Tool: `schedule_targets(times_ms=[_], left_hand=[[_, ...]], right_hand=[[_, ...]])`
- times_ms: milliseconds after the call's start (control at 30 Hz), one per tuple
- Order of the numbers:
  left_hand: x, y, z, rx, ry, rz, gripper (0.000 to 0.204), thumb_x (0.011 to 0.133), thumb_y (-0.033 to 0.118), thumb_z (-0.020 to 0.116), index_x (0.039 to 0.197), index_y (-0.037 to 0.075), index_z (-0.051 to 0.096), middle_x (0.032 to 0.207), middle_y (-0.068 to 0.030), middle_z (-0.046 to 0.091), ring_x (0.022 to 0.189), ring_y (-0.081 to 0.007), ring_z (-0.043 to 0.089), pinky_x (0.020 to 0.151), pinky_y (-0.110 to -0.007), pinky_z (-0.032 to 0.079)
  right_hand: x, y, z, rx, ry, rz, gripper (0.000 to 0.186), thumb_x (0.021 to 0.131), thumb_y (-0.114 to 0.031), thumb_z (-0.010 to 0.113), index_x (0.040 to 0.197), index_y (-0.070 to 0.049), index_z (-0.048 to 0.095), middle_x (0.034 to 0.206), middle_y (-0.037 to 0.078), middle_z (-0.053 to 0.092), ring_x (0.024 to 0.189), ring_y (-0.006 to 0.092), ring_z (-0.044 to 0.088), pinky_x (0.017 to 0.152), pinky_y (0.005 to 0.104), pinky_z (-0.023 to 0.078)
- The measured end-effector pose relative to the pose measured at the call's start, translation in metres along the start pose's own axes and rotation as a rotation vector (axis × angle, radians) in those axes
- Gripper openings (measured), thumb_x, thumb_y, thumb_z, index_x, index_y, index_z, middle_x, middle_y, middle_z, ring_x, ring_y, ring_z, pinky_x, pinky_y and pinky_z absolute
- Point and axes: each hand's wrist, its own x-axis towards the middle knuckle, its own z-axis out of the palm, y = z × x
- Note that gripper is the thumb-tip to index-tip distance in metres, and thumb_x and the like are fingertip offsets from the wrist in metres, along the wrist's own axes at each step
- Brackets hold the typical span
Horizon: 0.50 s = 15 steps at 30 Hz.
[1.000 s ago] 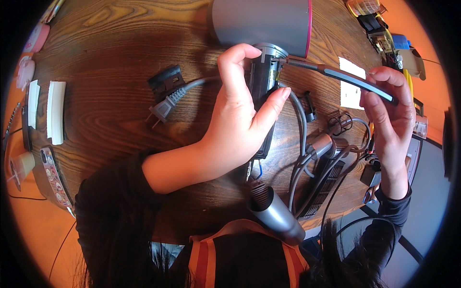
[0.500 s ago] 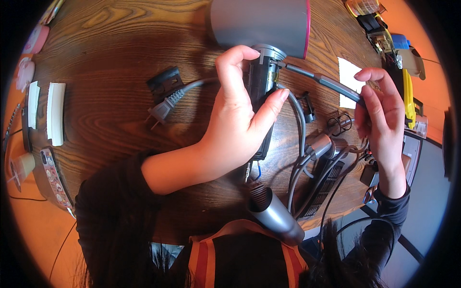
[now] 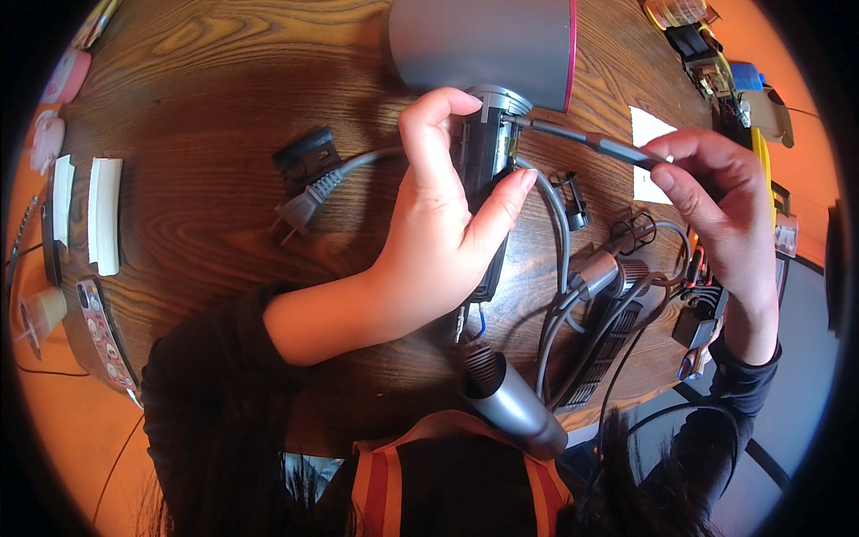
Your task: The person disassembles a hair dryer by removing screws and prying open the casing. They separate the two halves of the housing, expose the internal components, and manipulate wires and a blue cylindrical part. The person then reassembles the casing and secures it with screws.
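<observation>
My left hand (image 3: 438,206) grips the opened black handle (image 3: 488,139) of a grey hair dryer (image 3: 483,45) with a pink rim. My right hand (image 3: 716,206) pinches the end of a dark screwdriver (image 3: 599,143), whose tip is at the side of the handle just below the grey collar. Below the handle, a blue wire runs to a loose silver sleeve (image 3: 510,403). Grey cables (image 3: 559,224) lie beside it, along with a small black part (image 3: 573,201) and a slotted black part (image 3: 604,358). A black cover (image 3: 304,152) lies near the plug (image 3: 302,206).
The wooden table (image 3: 206,206) bears white strips (image 3: 105,215) and a phone (image 3: 103,331) at left, with a cup (image 3: 45,313) beyond. A white paper (image 3: 642,125) lies behind the screwdriver. Assorted tools and containers (image 3: 707,63) crowd the right edge.
My right hand has shifted its grip on the screwdriver, its fingers now curled further over the handle's end. My left hand and the dryer handle have moved very slightly toward me.
</observation>
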Motion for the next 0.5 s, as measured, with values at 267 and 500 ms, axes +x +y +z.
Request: schedule_targets(times_ms=[267, 500], left_hand=[[-0.0002, 0.0009, -0.0005, 0.009, -0.003, -0.01, 0.052, 0.084, -0.008, 0.05, 0.121, 0.011, 0.018, 0.114, -0.0157, 0.04, 0.08, -0.0121, 0.052, 0.059, -0.023, 0.051], [-0.0001, 0.0014, -0.0004, 0.027, -0.002, -0.01, 0.052, 0.085, -0.008, 0.049, 0.121, 0.01, 0.018, 0.114, -0.0159, 0.04, 0.079, -0.0119, 0.052, 0.059, -0.023, 0.051]], right_hand=[[-0.0024, -0.0006, 0.0066, 0.143, -0.055, 0.167, 0.026, 0.094, -0.021, 0.05, 0.098, 0.001, 0.062, 0.057, -0.003, 0.051, 0.046, -0.0004, 0.042, 0.038, 0.0143, 0.029], [-0.0046, 0.0084, 0.0067, 0.118, 0.061, 0.05, 0.023, 0.092, -0.019, 0.052, 0.093, 0.001, 0.065, 0.061, -0.003, 0.053, 0.048, 0.0001, 0.04, 0.043, 0.0148, 0.03]])
